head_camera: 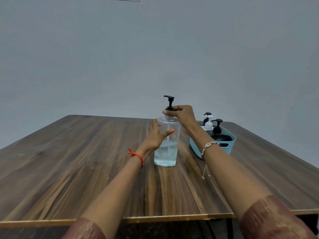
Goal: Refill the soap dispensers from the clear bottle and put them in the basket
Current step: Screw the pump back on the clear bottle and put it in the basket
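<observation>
A clear bottle (167, 152) with a black pump head stands upright in the middle of the wooden table (69, 161), holding pale liquid in its lower third. My left hand (156, 137) wraps the bottle's left side, thumb across the front. My right hand (181, 114) pinches the black collar of the pump at the bottle's neck. To the right stands a light blue basket (229, 145) holding a black dispenser (217, 133), a white dispenser (208, 124) and another black-topped one behind it.
A plain grey wall rises behind the table. The table's front edge runs across the bottom of the view, with dark floor and a table leg below it. My right forearm crosses in front of the basket's left side.
</observation>
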### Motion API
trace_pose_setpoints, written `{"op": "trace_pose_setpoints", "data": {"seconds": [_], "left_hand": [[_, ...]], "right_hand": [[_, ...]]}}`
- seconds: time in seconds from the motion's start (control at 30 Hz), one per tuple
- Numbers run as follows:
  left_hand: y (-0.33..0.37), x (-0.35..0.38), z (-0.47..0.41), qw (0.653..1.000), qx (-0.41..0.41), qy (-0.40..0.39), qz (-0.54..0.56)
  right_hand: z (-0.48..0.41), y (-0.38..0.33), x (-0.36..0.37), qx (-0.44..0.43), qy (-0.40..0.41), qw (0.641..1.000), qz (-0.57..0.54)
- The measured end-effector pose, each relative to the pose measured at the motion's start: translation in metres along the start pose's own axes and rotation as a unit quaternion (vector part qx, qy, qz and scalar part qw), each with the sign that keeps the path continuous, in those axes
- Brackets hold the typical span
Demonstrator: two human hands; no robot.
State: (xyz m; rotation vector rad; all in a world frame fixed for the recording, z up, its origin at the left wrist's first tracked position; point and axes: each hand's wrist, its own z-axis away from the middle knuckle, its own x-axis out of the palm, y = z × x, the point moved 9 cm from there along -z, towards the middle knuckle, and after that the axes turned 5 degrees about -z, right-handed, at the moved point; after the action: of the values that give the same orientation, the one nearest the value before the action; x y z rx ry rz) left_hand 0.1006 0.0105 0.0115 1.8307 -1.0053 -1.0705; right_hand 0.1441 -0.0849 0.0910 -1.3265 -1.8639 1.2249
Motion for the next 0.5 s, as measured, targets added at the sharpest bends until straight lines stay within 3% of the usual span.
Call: {"op": "trace_pose_setpoints", "data": {"seconds": [0.17,0.37,0.5], "left_hand": [[-0.001,-0.001,0.000,1.000,-0.008,0.017,-0.010],[0.001,-0.008,0.002,1.000,0.003,0.017,-0.014],[0.005,-0.003,0.004,1.000,0.006,0.030,0.003]], "right_hand": [[0.001,-0.004,0.004,-0.038,0.082,0.993,0.073],[-0.004,0.002,0.011,-0.007,-0.080,0.997,-0.016],[-0.004,0.003,0.004,-0.009,-0.054,0.999,-0.001]]}}
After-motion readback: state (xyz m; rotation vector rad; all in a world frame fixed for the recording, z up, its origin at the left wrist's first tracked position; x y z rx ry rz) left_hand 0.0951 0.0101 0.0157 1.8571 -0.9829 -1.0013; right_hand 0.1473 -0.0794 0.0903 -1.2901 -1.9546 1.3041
